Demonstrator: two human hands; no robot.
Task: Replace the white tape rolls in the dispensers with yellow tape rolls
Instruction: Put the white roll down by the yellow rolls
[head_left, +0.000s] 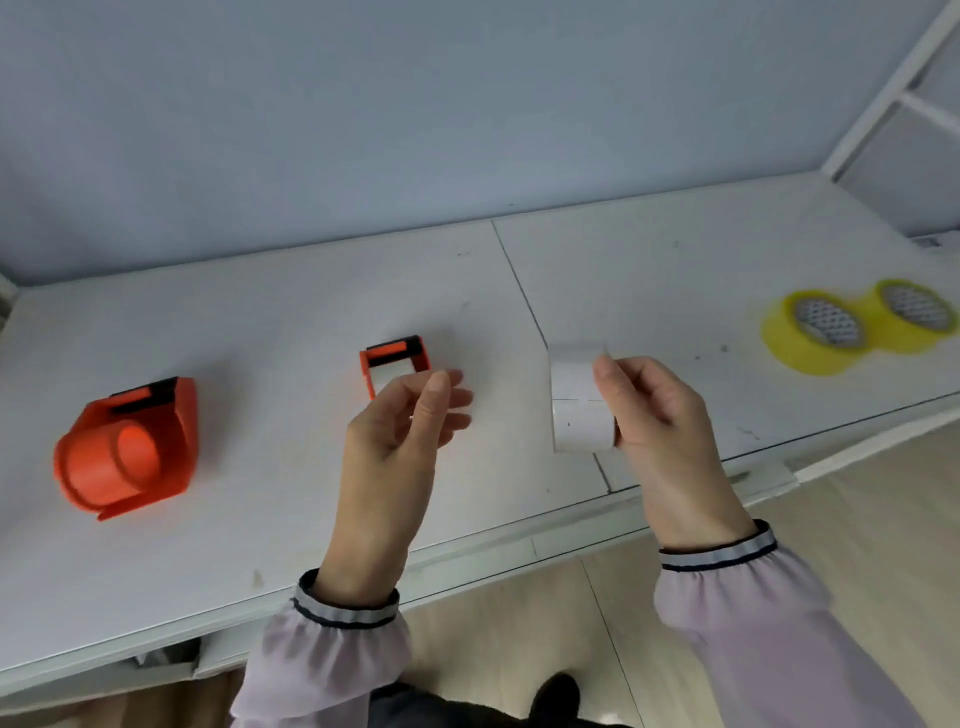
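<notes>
My right hand grips a white tape roll just above the white table, thumb on the roll's top edge. Relaxed and holding nothing, my left hand hovers in front of a small orange dispenser. It hides the dispenser's lower part, and a pale strip shows in the dispenser's mouth. A second, larger orange dispenser lies at the left with its bare orange spool showing. Two yellow tape rolls lie flat, touching, at the far right of the table.
A seam runs across the tabletop between my hands. The table's front edge passes under my wrists, with wooden floor beyond it. A white frame rises at the back right, and a pale wall stands behind the table.
</notes>
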